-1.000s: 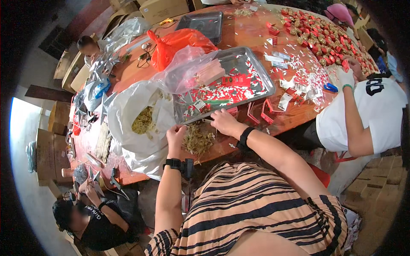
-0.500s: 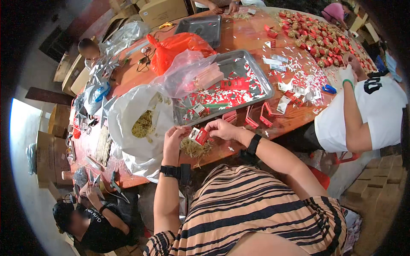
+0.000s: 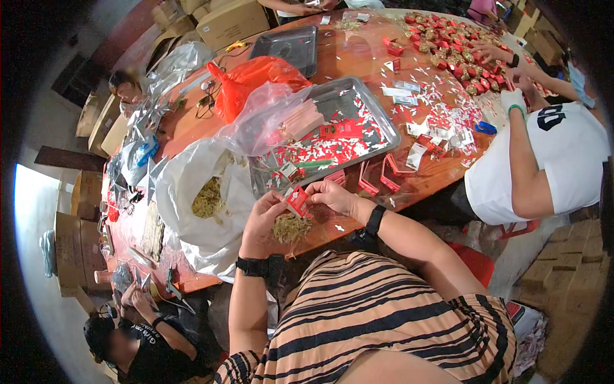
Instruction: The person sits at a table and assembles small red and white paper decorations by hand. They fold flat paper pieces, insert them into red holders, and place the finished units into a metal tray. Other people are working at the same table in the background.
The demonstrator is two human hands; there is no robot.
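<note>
Between my two hands is a small red card box [image 3: 297, 200] with white cut-out shapes. The fingers of my left hand [image 3: 263, 214] pinch its left side. My right hand [image 3: 330, 196] grips its right edge with thumb and fingers. Just below, a clump of dry straw-like filler [image 3: 291, 228] lies at the table's near edge. Left of my hands, a white plastic sack [image 3: 176, 185] stands open with more of this filler inside. Several folded red card pieces [image 3: 390, 174] lie to the right.
A metal tray [image 3: 391, 131] holds red and white paper scraps and pink card stacks. Behind it sit an orange-red plastic bag [image 3: 256, 80] and a dark tray [image 3: 310, 48]. Many filled red boxes [image 3: 448, 48] crowd the far right. Co-workers sit around the table, one in a white shirt [image 3: 531, 163] close by.
The card box has turned in my fingers, now showing more of its red face and less of its white one. The view has shifted slightly. Another person's arm now reaches over the filled boxes.
</note>
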